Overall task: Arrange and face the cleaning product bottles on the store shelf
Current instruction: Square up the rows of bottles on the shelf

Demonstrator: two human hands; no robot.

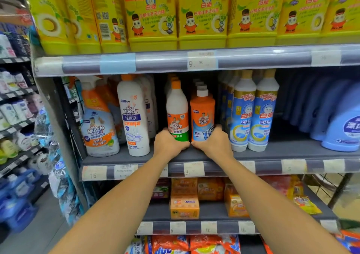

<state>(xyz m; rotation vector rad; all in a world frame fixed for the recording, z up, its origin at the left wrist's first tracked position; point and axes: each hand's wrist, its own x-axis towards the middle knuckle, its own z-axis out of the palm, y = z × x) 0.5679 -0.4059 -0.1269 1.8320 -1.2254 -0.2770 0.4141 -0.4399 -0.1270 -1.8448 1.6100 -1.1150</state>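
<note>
head view looks into the middle shelf (214, 154), where both hands reach in side by side. left hand (169, 144) wraps the base of the white bottle (177, 113) with its orange cap and orange-green label, fingers curled around the far side, thumb at the front. right hand (212, 143) grips the base of the orange bottle (202, 115) with a white cap, fingers closed around its right side. the two bottles stand upright, touching, set back from the shelf edge, more of each kind lined up behind them. left of them stand a tall white bottle (134, 117) and a spray bottle (99, 123); right, two blue-labelled bottles (253, 115). contents cannot be seen through the opaque walls.
</note>
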